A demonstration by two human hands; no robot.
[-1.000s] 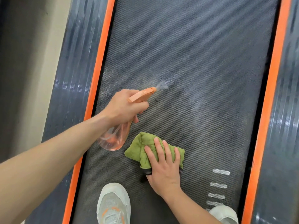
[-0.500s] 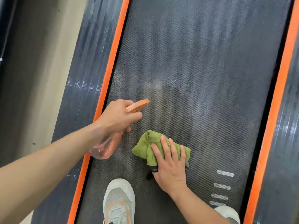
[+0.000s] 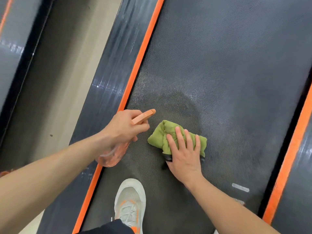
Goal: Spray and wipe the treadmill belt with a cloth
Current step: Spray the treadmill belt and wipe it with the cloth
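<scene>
The dark textured treadmill belt (image 3: 228,68) fills the middle of the view, with a pale wet patch ahead of my hands. My left hand (image 3: 124,128) grips a clear orange spray bottle (image 3: 112,155) by its neck, a finger on the trigger, nozzle (image 3: 152,111) pointing up the belt. The bottle hangs over the belt's left edge. My right hand (image 3: 184,151) presses flat, fingers spread, on a folded green cloth (image 3: 159,135) lying on the belt just right of the bottle.
Orange strips (image 3: 143,53) and dark side rails (image 3: 108,81) border the belt on both sides. My pale sneaker (image 3: 130,201) stands on the belt below my hands. Beige floor (image 3: 64,68) and another machine's edge (image 3: 15,48) lie to the left. White stripes (image 3: 240,187) mark the belt at lower right.
A second ago mist left the nozzle; no mist shows now. The bottle has drawn back toward the left edge. The view has swung left, and the cloth hand kept its place on the belt.
</scene>
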